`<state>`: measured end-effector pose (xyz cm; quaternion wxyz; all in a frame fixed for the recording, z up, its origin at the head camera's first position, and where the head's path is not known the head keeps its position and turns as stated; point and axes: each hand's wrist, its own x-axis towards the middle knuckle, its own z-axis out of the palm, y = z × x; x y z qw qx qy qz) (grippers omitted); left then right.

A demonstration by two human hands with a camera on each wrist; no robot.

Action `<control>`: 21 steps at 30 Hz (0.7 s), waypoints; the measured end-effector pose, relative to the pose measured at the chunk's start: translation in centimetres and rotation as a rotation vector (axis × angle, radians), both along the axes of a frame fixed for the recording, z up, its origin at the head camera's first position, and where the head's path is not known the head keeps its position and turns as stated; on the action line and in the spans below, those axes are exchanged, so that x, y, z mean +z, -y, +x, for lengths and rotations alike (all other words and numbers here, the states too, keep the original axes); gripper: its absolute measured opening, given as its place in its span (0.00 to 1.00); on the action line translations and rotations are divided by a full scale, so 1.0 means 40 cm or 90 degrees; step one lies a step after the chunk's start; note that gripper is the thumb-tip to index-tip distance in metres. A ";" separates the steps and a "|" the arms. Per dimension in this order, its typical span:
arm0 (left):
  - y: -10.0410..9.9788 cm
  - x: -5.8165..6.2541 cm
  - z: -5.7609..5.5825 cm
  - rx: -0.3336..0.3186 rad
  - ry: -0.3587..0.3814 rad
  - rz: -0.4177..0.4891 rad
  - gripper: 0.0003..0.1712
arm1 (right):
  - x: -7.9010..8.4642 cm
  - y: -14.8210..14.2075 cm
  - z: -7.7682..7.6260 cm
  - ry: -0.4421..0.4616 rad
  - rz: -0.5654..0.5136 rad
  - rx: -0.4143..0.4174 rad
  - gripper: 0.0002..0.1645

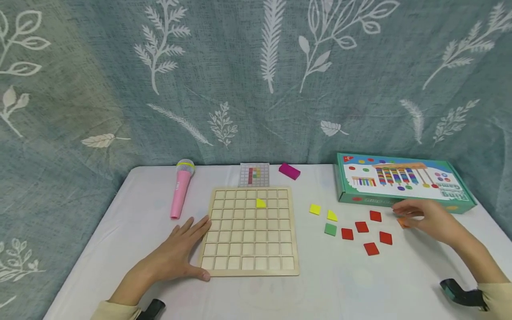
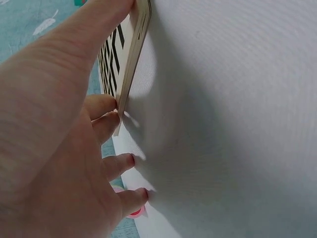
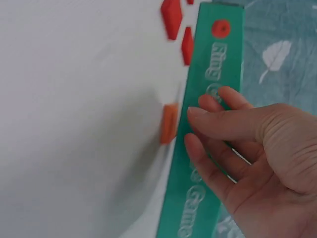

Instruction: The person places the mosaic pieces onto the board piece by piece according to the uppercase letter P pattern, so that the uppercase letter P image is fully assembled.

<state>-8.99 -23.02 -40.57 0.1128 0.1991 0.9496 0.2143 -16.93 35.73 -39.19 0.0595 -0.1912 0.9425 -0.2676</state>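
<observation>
My left hand (image 1: 174, 253) rests against the left side of a wooden grid board (image 1: 256, 272), thumb at its near corner and fingers spread along the edge. A yellow quarter-round piece (image 1: 261, 203) sits in one of the board's upper cells. On the right, my right hand (image 1: 434, 222) hovers over an orange tile (image 1: 402, 222). In the right wrist view its loosely bent fingers (image 3: 208, 166) are apart from the orange tile (image 3: 169, 124), which lies on the table. Several red tiles (image 1: 371, 249) lie to the left of this hand.
Between board and red tiles lie a yellow tile (image 1: 315, 209), a yellow quarter-round (image 1: 332, 216) and a green tile (image 1: 330, 229). A green game box (image 1: 404, 178) stands behind the right hand. At the back are a pattern card (image 1: 254, 174), a magenta block (image 1: 289, 171) and a pink microphone (image 1: 182, 189).
</observation>
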 end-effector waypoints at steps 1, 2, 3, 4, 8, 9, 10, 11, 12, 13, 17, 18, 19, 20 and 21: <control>0.000 -0.001 0.000 0.000 0.000 0.002 0.73 | -0.005 -0.008 0.002 -0.003 0.005 0.000 0.21; 0.000 -0.002 0.000 0.000 0.001 0.004 0.73 | -0.010 -0.014 0.003 -0.009 0.009 0.000 0.21; 0.001 -0.002 0.000 0.000 0.001 0.005 0.73 | -0.015 -0.020 0.004 -0.014 0.010 0.002 0.21; 0.001 -0.003 0.000 0.000 0.001 0.005 0.73 | -0.020 -0.025 0.005 -0.019 0.008 0.003 0.20; 0.001 -0.003 0.002 0.004 0.004 0.005 0.73 | -0.031 -0.036 0.006 -0.041 -0.001 0.015 0.19; 0.001 -0.003 0.003 0.004 0.005 0.005 0.73 | -0.032 -0.037 0.006 -0.043 -0.002 0.016 0.19; 0.001 -0.002 0.004 0.005 0.006 0.006 0.73 | -0.033 -0.038 0.006 -0.043 -0.002 0.016 0.19; 0.002 -0.001 0.004 0.007 0.006 0.006 0.73 | -0.033 -0.039 0.005 -0.043 -0.003 0.016 0.19; 0.002 0.000 0.005 0.007 0.006 0.006 0.73 | -0.033 -0.039 0.005 -0.039 -0.002 0.014 0.20; 0.002 0.001 0.005 0.007 0.005 0.007 0.73 | -0.034 -0.039 0.005 -0.036 0.000 0.011 0.20; 0.002 0.002 0.003 0.004 0.003 0.008 0.72 | -0.031 -0.033 0.009 -0.026 0.009 -0.006 0.20; 0.001 0.002 0.003 0.003 0.002 0.008 0.73 | -0.030 -0.031 0.011 -0.021 0.010 -0.010 0.20; 0.001 0.002 0.003 0.002 0.002 0.007 0.73 | -0.029 -0.029 0.013 -0.017 0.011 -0.013 0.20; 0.000 0.002 0.002 0.002 0.002 0.006 0.73 | -0.027 -0.027 0.014 -0.013 0.013 -0.016 0.20; -0.001 0.002 0.002 0.003 0.000 0.006 0.73 | -0.027 -0.026 0.016 -0.012 0.014 -0.017 0.20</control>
